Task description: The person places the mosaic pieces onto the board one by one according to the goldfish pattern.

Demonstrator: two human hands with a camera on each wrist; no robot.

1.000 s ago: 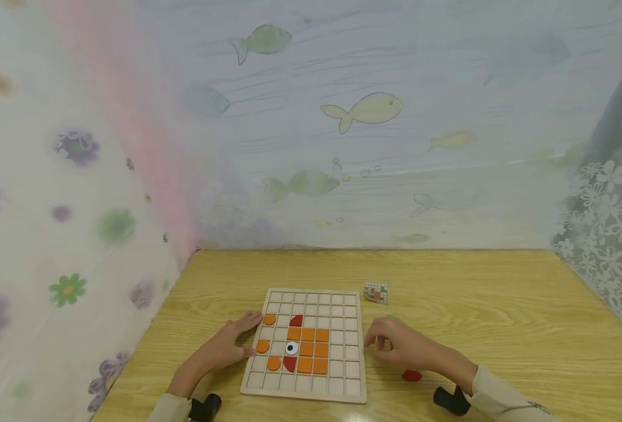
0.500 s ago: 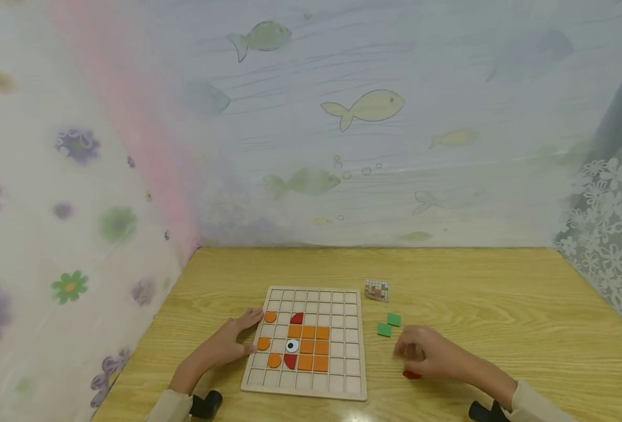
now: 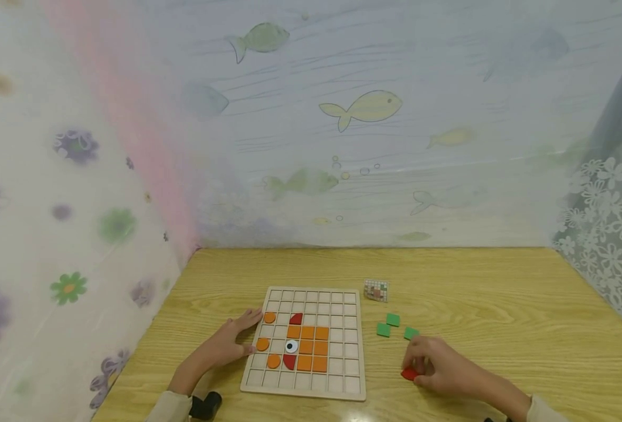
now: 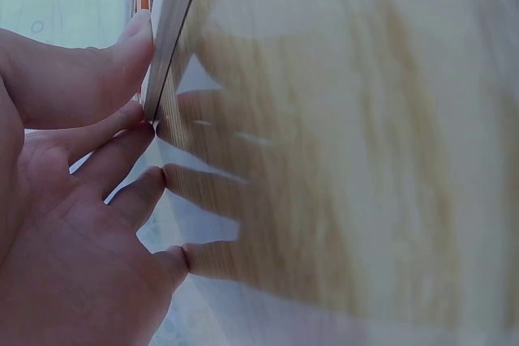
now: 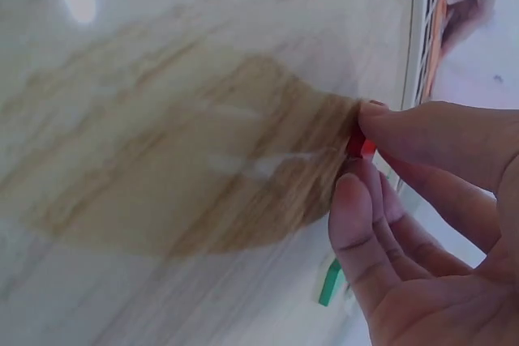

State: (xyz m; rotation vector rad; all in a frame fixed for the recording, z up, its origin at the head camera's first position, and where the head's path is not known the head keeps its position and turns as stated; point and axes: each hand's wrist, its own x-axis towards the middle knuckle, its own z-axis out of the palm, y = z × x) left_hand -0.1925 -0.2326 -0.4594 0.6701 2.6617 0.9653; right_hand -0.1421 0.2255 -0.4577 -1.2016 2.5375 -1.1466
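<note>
A wooden grid board (image 3: 345,383) lies on the table, holding orange squares (image 3: 308,347), orange discs (image 3: 270,317), two red quarter-round pieces (image 3: 296,319) and a round eye piece (image 3: 291,346). My left hand (image 3: 227,343) rests at the board's left edge with spread fingers; in the left wrist view the thumb and fingertips touch the edge and the table. Right of the board, my right hand (image 3: 439,366) pinches a red piece (image 3: 408,374) at table level. The right wrist view shows that red piece (image 5: 362,145) between thumb and fingers, partly hidden by them.
Three green squares (image 3: 383,330) lie on the table between the board and my right hand. A small pattern card (image 3: 376,290) sits beyond the board's far right corner. A fish-printed wall covering (image 3: 311,176) borders the table's (image 3: 479,281) far edge.
My right hand has moved right and toward the front, from beside the board to the red piece, which it now pinches. The green squares have come into view. The left hand stays put.
</note>
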